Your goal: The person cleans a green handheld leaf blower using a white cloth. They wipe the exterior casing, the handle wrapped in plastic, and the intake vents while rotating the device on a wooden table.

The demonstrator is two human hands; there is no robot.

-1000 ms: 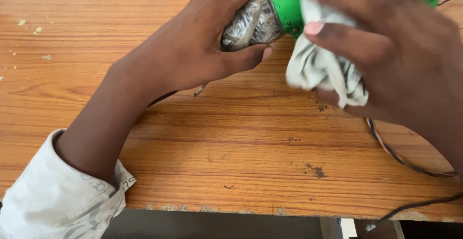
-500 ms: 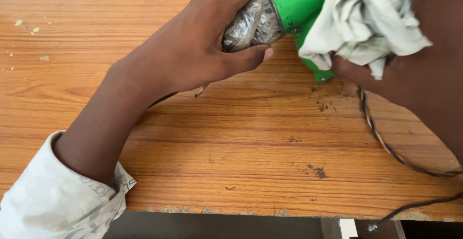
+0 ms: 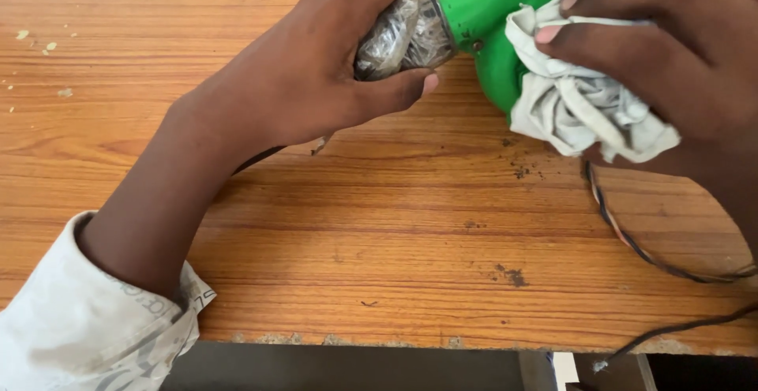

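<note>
My left hand (image 3: 316, 75) grips the silvery, crinkled end (image 3: 403, 36) of a green plastic device (image 3: 482, 4) that lies on the wooden table (image 3: 379, 233) at the top of the head view. My right hand (image 3: 671, 67) presses a crumpled white cloth (image 3: 584, 107) against the green body's lower side. The far part of the device is cut off by the frame's top edge.
A twisted thin cable (image 3: 632, 241) runs from under my right hand toward the right edge. A second dark wire (image 3: 671, 332) crosses the table's front edge at the lower right. Small crumbs (image 3: 35, 40) lie at the far left. My white sleeve (image 3: 87, 336) covers the lower left corner.
My right hand with the cloth has slid over the green body, first up and right, then back down to its lower side. My left hand has kept its grip in place.
</note>
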